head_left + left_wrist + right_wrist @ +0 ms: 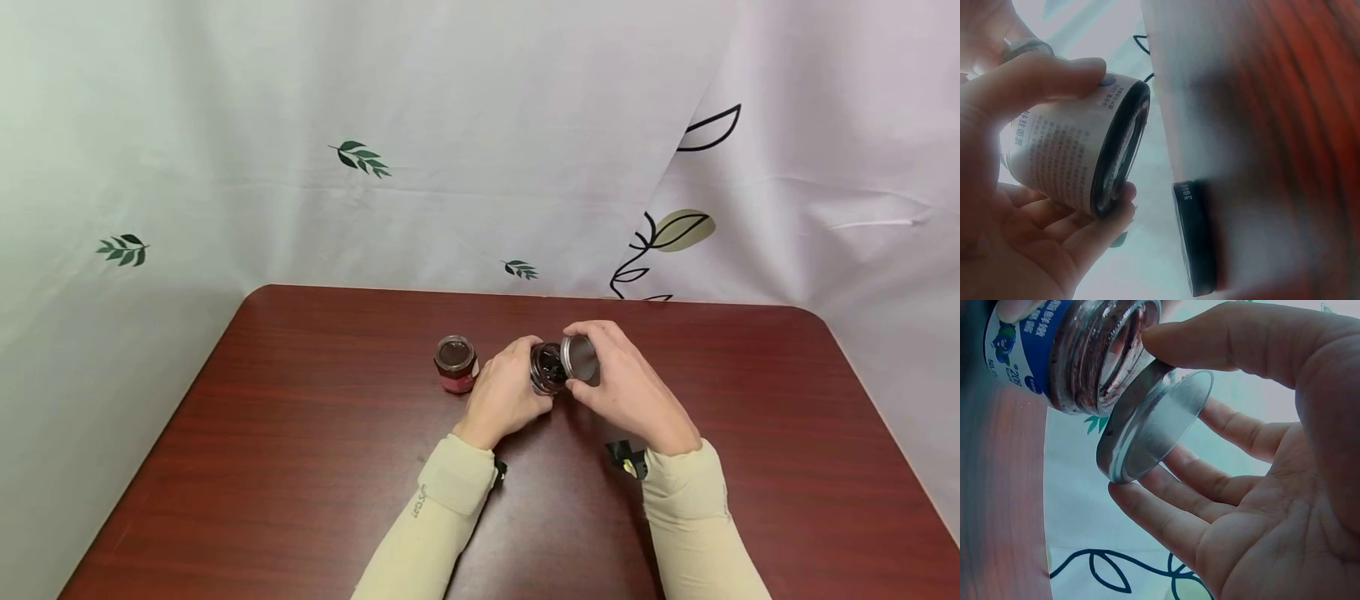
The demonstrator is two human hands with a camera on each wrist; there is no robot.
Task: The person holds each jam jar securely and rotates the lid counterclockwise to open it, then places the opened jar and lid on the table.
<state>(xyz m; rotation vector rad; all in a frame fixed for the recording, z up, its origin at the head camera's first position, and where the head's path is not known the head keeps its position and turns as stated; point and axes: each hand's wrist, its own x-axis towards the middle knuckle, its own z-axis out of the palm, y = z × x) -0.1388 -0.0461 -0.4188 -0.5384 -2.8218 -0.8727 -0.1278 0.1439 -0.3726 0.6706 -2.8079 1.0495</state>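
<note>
My left hand grips a glass jar of dark, jam-like contents, tilted with its mouth toward my right hand. In the left wrist view the base of this jar is off the table. Blue and white label parts show on the jar in the right wrist view. Between thumb and fingers my right hand holds a silver metal lid by its rim, right beside the jar's mouth. Whether lid and jar touch, I cannot tell. A second jar, with a pinkish-red lower part, stands left of my left hand.
The dark red wood table has rounded far corners. Behind it hangs a pale curtain with leaf prints. In the left wrist view a dark, blurred object sits on the table; I cannot tell whether it is the second jar.
</note>
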